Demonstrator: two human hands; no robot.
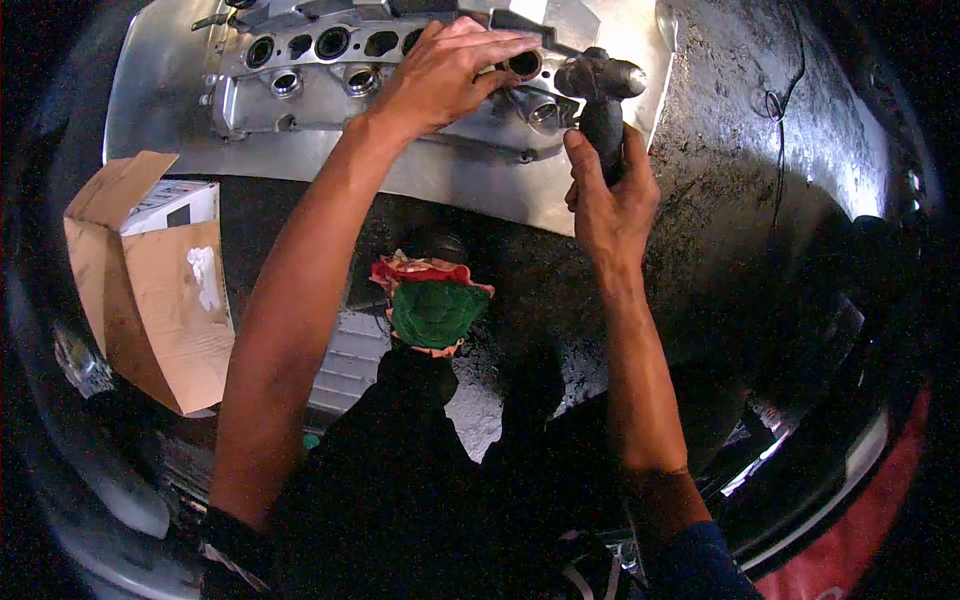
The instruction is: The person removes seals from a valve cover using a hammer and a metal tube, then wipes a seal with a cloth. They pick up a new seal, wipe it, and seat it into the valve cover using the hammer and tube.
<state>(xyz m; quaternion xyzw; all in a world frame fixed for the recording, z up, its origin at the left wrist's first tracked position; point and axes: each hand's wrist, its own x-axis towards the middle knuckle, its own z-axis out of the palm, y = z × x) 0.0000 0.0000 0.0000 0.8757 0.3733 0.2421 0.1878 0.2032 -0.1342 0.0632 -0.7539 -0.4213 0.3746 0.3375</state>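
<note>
A metal engine cover (330, 125) with a row of round and oval openings lies on a shiny metal sheet (150, 100) at the top of the view. My left hand (450, 75) reaches over its right part, fingers stretched out straight. Its fingertips and thumb are at either side of a round opening (523, 65) near the right end. In my right hand (617, 195) is a dark, short hammer (602, 125), held upright by its black handle. The hammer's head, with a worn shiny face, is just right of the engine cover's end.
An open cardboard box (180, 300) with a white printed package (170, 210) inside stands at the left. A green and red cloth (435, 305) lies near my knees. At the right, a thin cable (780, 150) runs over the dark, stained surface (730, 120).
</note>
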